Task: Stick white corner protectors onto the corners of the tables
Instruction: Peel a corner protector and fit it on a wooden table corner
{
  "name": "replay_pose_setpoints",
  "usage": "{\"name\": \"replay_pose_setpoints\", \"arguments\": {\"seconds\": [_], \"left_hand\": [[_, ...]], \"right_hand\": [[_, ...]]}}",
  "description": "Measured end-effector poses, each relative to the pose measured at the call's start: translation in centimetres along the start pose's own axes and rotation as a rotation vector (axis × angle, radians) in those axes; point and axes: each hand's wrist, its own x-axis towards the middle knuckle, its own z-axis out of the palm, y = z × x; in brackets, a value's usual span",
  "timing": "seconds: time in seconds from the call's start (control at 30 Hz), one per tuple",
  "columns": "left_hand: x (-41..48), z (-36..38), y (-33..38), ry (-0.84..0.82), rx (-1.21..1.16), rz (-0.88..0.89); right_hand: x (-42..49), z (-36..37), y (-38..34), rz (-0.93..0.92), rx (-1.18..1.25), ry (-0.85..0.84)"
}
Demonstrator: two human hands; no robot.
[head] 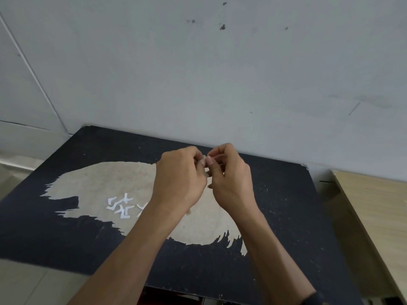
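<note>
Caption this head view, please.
Left hand and right hand pinch a white corner protector above a worn black table holding more white protectors.

Pile of corner protectors (121,206) on the table (66,227), left of the left hand (178,179); right hand (231,179) touching it, corner protector (203,160) pinched between. Wall (198,73) behind, second table (374,205) at right.

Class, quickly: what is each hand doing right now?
Left hand: pinches a small white piece.
Right hand: pinches the same piece.

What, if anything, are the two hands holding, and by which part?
The left hand and right hand both pinch one small white piece, probably a corner protector, at their fingertips; the fingers hide which part is gripped.
</note>
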Motion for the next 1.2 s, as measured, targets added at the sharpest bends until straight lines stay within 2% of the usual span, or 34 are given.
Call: {"name": "replay_pose_setpoints", "arguments": {"seconds": [0.2,0.5,0.77,0.97,1.2], "left_hand": [[0.4,-0.5,-0.5,-0.014,-0.005,-0.01],[0.5,-0.6,-0.8,-0.052,-0.016,-0.098],[0.4,-1.0,-0.3,-0.081,0.049,-0.057],[0.5,-1.1,0.1,-0.088,0.062,-0.086],[0.4,-1.3,0.4,-0.106,0.082,-0.095]], "right_hand": [[0.5,0.5,-0.7,-0.006,-0.063,-0.045],[-0.7,0.8,-1.9,-0.109,-0.351,-0.074],[-0.2,0.7,-1.8,-0.067,-0.335,-0.079],[-0.5,0.8,-2.0,-0.103,-0.41,-0.08],[-0.5,0.6,-2.2,-0.08,-0.344,-0.07]]}}
